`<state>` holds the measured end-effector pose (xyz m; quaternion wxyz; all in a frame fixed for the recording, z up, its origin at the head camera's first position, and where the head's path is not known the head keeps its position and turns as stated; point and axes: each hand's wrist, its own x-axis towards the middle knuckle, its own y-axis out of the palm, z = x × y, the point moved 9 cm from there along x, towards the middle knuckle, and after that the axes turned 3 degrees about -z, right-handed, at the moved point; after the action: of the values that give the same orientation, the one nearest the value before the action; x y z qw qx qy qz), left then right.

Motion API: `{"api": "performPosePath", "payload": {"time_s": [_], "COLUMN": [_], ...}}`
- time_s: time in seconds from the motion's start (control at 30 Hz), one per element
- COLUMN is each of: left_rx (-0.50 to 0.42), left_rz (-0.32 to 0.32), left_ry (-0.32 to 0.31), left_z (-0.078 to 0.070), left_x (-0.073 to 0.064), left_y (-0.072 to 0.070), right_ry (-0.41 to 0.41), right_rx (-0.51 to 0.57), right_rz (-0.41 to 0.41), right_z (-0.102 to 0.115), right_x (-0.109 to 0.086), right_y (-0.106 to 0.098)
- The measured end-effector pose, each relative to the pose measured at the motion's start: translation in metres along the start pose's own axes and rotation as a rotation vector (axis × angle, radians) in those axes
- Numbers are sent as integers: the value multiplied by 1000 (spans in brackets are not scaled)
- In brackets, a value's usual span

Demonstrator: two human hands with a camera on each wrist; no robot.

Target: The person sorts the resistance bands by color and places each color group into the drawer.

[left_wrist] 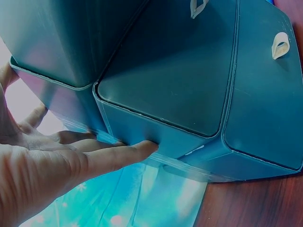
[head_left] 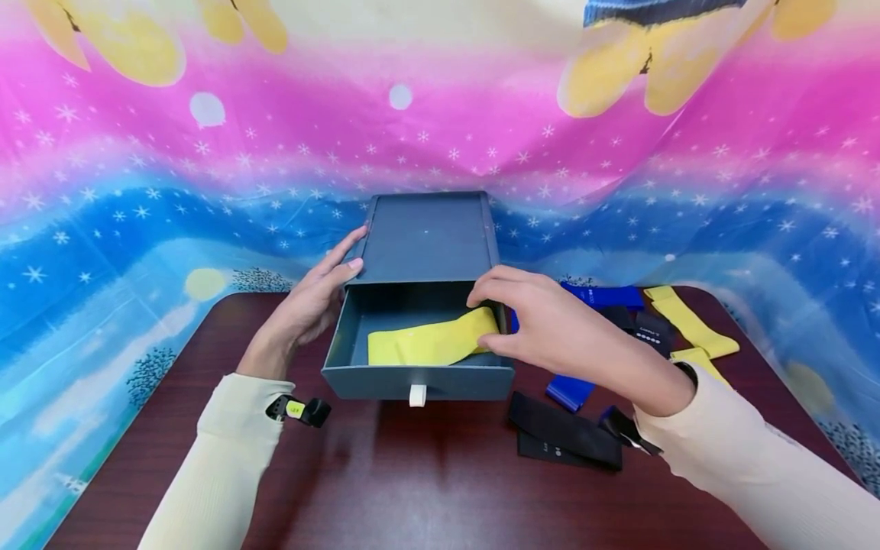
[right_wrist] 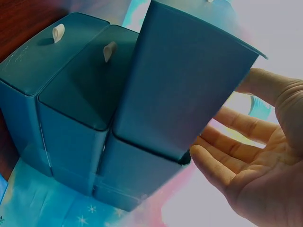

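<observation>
A dark grey drawer unit (head_left: 429, 237) with three stacked drawers stands on the table, its top drawer (head_left: 412, 383) pulled out. In that drawer lies a yellow resistance band (head_left: 419, 344), flat and folded, its right end raised. My left hand (head_left: 309, 298) rests against the unit's left side, the thumb on the side wall of the drawer stack in the left wrist view. Over the drawer's right rim is my right hand (head_left: 543, 313), thumb and fingers loosely bent and apart around the band's right end. The right wrist view shows nothing gripped in that palm, though its thumb tip is hidden.
Right of the unit lie more bands: blue (head_left: 605, 296), black (head_left: 649, 328), yellow (head_left: 694, 325). A folded black band (head_left: 567, 431) is nearer the front. White pull tabs (left_wrist: 280, 46) stick out from the lower drawers. A printed cloth (head_left: 426, 137) hangs behind the table (head_left: 412, 489).
</observation>
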<state>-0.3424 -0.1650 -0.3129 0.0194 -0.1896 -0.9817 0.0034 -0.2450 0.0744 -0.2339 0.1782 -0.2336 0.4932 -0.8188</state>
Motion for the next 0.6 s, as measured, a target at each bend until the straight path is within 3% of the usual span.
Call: {"api": "performPosePath", "payload": {"time_s": [0.23,0.6], "left_rx": [12,15], "left_rz": [-2,1], "left_ry": [3,12], "left_z": [1,0], "left_x": [-1,-1], "left_y": [0,0], "right_ry": [-3,47], "right_rx": [19,19], "right_rz": [-61,-122], "right_z": [-6,-33], "right_x": [-16,-42], "right_y": [-14,-30]}}
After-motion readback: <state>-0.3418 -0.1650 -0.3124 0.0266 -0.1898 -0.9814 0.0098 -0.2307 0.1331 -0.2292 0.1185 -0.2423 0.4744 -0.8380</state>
